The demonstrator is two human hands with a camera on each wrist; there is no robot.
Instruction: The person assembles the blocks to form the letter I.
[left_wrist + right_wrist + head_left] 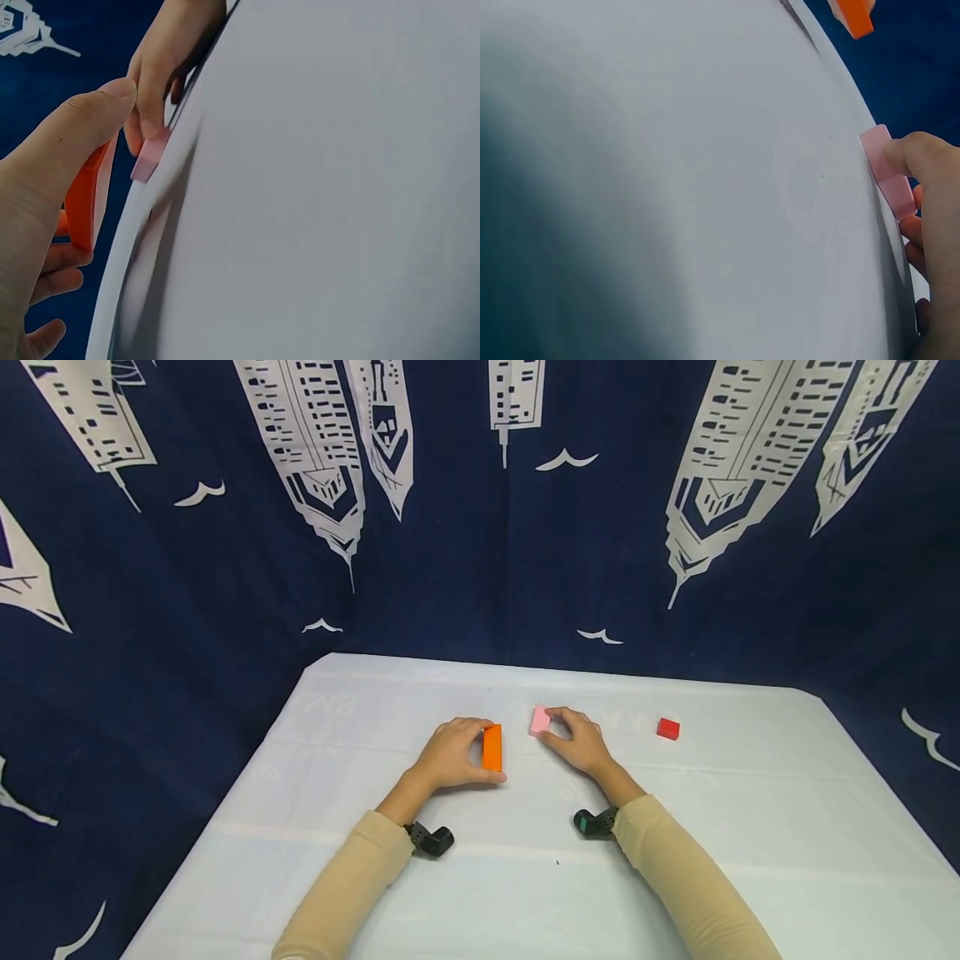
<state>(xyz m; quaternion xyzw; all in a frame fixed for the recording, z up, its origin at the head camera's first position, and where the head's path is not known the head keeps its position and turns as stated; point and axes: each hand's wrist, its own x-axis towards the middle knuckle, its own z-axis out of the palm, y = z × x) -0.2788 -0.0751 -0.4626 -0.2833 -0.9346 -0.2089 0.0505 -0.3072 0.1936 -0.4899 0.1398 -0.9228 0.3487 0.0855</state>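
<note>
An orange rectangular block [492, 748] stands lengthwise between the thumb and fingers of my left hand [452, 756], which grips it by its two ends. In the left wrist view the same orange block [84, 196] sits behind the thumb, with fingertips under its lower end. My right hand [579, 742] pinches a pink block [538, 721] between thumb and fingers, a short way to the right of the orange one. The right wrist view shows the thumb on the face of the pink block [885, 169], which is at the white tabletop.
A small red block [668, 729] lies on the white table [750, 827], to the right of my right hand. Behind the table hangs a dark blue cloth [480, 585] printed with white buildings and birds. Each wrist wears a black camera [431, 841].
</note>
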